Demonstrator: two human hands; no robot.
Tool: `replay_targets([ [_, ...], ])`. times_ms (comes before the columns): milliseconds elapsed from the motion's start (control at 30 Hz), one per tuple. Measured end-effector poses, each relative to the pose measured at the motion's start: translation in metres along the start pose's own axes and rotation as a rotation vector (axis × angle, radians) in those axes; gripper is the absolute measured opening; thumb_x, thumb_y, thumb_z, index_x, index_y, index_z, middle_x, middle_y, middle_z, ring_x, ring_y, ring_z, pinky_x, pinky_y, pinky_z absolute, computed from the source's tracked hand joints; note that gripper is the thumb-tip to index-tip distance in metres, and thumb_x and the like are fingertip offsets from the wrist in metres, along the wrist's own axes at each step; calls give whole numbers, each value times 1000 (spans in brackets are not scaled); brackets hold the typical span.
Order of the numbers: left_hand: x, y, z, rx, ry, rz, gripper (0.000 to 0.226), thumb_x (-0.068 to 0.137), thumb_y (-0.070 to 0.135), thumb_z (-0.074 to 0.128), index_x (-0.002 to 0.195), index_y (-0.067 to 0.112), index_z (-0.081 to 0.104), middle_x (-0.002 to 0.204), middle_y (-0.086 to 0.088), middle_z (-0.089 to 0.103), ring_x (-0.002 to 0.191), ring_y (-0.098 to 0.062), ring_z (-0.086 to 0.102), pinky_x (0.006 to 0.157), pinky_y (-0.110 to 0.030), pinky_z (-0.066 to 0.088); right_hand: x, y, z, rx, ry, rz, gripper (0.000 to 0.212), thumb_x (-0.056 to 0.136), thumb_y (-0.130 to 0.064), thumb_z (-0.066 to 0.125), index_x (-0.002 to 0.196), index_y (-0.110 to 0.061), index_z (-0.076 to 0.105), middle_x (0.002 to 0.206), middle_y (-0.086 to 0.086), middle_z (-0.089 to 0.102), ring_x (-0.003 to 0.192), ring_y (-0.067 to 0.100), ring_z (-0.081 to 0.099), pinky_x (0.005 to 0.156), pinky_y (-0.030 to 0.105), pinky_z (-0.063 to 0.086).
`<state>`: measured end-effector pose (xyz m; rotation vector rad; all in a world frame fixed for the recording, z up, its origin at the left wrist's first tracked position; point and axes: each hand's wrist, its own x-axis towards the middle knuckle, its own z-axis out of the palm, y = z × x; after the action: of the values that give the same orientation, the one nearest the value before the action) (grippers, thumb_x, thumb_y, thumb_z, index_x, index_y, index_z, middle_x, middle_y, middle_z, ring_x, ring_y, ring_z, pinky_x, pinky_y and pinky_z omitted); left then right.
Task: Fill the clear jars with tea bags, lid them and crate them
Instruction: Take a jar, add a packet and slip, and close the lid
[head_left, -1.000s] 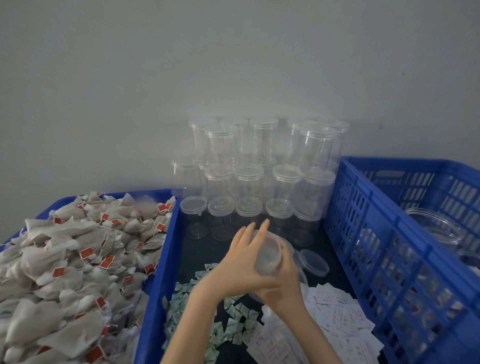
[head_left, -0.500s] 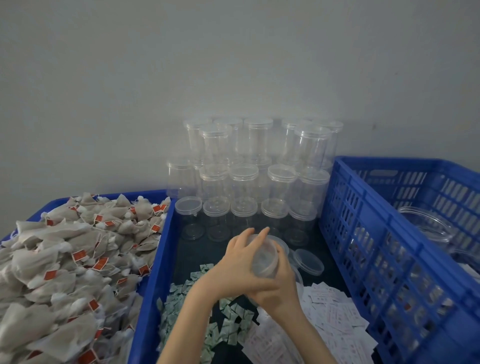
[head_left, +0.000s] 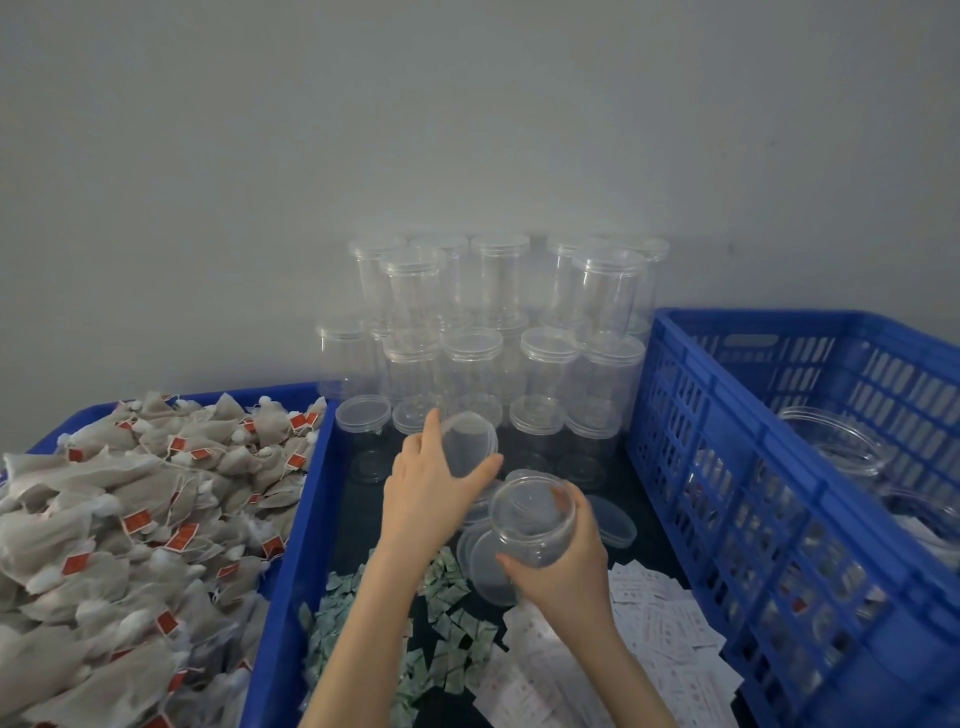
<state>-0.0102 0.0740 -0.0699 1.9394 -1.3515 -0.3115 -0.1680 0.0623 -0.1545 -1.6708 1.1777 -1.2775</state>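
My right hand (head_left: 563, 569) grips an empty clear jar (head_left: 532, 522) with its mouth open toward me, over the middle tray. My left hand (head_left: 428, 486) holds a clear lid (head_left: 470, 441) by its edge, lifted up and to the left of the jar's mouth. Tea bags with red tags (head_left: 130, 519) are heaped in the blue bin on the left. The blue slatted crate (head_left: 727, 467) stands on the right, with clear jars lying inside it (head_left: 831, 441).
Lidded empty jars (head_left: 498, 338) are stacked in tiers against the wall. Loose lids (head_left: 613, 519) lie under my hands in the blue tray (head_left: 291, 571). Small green packets (head_left: 447, 634) and white paper slips (head_left: 660, 629) cover the tray floor near me.
The lid has come off the jar: my left hand has lifted it up and to the left, while my right hand has tipped the jar's open mouth toward me.
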Motion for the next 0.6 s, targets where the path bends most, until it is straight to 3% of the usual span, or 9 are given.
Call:
replay_targets([
  [100, 23, -14, 19, 118, -34, -116, 86, 81, 59, 62, 145, 14, 28, 145, -9, 41, 130, -31, 40, 105, -47, 39, 0, 5, -8, 22, 10, 8, 97, 53, -27, 93, 128, -52, 36, 130, -28, 47, 118, -12, 44, 94, 13, 36],
  [200, 41, -24, 39, 100, -140, -192, 81, 83, 56, 64, 139, 7, 34, 141, -12, 43, 128, -34, 41, 103, -46, 39, 1, 7, -14, 25, 30, -2, 97, 55, -20, 94, 135, -37, 41, 131, -22, 50, 123, -9, 45, 101, 19, 37],
  [267, 49, -32, 51, 123, -204, -239, 86, 82, 60, 63, 141, 5, 33, 143, -14, 40, 129, -34, 40, 105, -46, 38, 0, 8, -16, 34, 30, -6, 99, 55, -19, 95, 135, -37, 39, 131, -27, 47, 122, -16, 41, 102, 19, 35],
  [400, 58, -54, 67, 124, -241, -362, 83, 87, 56, 55, 145, 4, 28, 147, -18, 33, 132, -35, 36, 107, -44, 36, -5, 11, -18, 47, -16, -1, 97, 53, -31, 92, 133, -43, 39, 133, -28, 45, 125, -14, 40, 106, 23, 35],
  [600, 63, -88, 70, 26, -203, -444, 81, 88, 48, 60, 146, 3, 29, 147, -21, 29, 133, -37, 35, 108, -45, 37, -8, 14, -16, 40, -51, -1, 95, 45, -50, 82, 128, -52, 35, 134, -31, 44, 126, -14, 39, 100, 13, 35],
])
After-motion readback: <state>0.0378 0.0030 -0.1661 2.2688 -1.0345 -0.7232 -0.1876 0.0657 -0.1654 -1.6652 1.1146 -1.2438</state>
